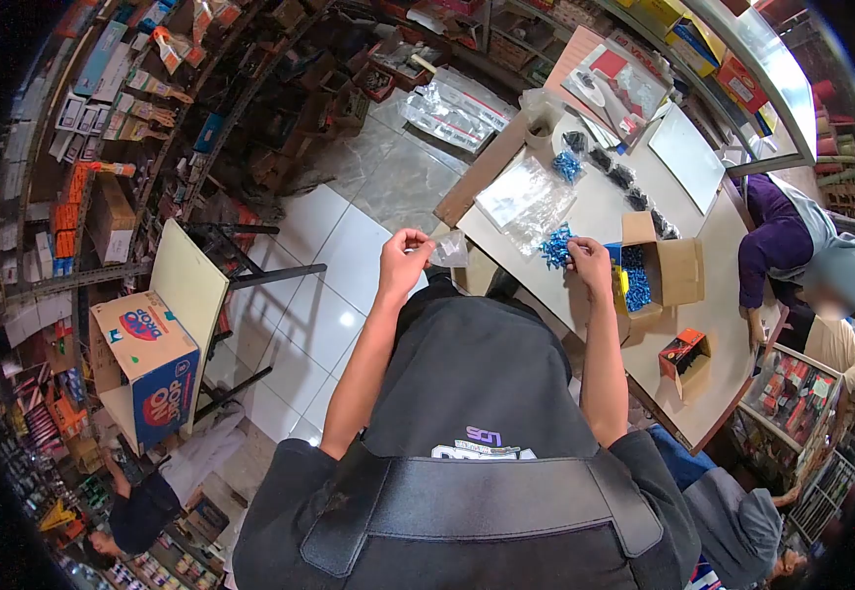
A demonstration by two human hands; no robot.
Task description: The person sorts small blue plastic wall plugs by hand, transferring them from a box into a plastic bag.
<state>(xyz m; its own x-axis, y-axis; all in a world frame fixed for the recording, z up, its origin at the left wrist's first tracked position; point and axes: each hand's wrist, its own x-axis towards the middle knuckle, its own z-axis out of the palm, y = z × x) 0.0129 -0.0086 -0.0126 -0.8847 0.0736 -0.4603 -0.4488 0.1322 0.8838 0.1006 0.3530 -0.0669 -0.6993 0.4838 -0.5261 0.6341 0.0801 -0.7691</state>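
Observation:
A small clear plastic bag (pixel 450 250) hangs from my left hand (pixel 405 258), whose fingers are pinched on its edge. My right hand (pixel 590 264) is at a loose pile of small blue pieces (pixel 556 246) on the table, fingers closed; what they hold is too small to make out. Just right of that hand, an open cardboard box (pixel 678 270) contains many more blue pieces (pixel 636 280). Behind the pile lie clear plastic bags (pixel 536 202) and a bag of blue pieces (pixel 567 166).
Black packets (pixel 621 177), a white board (pixel 686 157) and a small open box (pixel 685 356) are on the table (pixel 600 216). A person in purple sleeves (pixel 777 231) leans at its right edge. A NO DROP carton (pixel 147 364) is on a chair at left; other people are lower down.

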